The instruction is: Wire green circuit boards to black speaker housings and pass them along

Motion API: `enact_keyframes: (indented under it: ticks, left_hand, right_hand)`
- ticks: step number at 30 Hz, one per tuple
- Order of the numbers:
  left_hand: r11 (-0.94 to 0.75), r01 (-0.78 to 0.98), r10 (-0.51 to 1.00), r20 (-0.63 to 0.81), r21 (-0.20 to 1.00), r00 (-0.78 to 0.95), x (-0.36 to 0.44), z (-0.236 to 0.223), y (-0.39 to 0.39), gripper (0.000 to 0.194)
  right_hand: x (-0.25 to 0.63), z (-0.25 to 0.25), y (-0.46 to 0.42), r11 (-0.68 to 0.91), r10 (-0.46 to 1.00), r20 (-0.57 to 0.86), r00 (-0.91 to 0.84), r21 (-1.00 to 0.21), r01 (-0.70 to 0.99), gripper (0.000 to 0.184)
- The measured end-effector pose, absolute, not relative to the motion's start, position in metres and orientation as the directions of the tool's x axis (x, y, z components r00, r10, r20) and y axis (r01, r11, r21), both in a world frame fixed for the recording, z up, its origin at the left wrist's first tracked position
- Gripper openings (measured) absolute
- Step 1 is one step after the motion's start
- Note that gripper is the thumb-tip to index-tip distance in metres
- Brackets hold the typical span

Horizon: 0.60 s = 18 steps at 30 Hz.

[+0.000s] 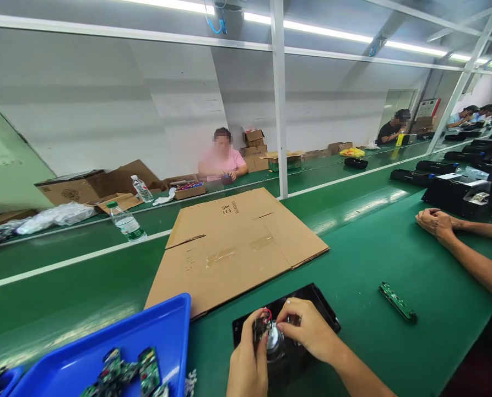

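A black plastic housing [320, 303] lies on the green work surface in front of me, with a round silver speaker-like part [274, 341] at its middle. My left hand [249, 355] pinches a small circuit board [260, 327] between thumb and fingers just above the housing. Short red and black wires [267, 313] curve up from the board. Close beside it, my right hand [309, 326] has thumb and forefinger pressed together near the wires; what lies between those fingertips is too small to make out.
A blue tray [179, 331] holding several circuit boards stands at left. Flattened cardboard [237, 248] lies ahead. To the right are a long green circuit board [398, 301] and a co-worker's clasped hands [436, 223]. A water bottle [126, 221] and a white post [279, 99] stand beyond.
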<state>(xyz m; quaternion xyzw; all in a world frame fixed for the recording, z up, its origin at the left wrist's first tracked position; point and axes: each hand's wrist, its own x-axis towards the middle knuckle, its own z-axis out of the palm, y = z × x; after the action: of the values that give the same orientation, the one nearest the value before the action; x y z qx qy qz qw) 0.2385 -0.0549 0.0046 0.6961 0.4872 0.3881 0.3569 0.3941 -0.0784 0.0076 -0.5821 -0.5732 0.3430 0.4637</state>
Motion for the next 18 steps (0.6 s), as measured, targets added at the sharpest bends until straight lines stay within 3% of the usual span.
enact_keyframes:
  ticks: [12,18]
  left_hand:
    - [-0.239,0.378,0.967,0.185,0.894,0.174,0.2396,0.0031,-0.0574,0.029]
    - [-0.300,0.351,0.950,0.244,0.887,0.196,0.2369,-0.0034,-0.0544,0.029]
  right_hand:
    - [0.3913,0.0135,-0.0821,0.098,0.990,0.133,0.039,-0.871,0.482,0.019]
    - [0.3899,0.0111,-0.0809,0.079,0.992,0.120,0.050,-0.858,0.508,0.020]
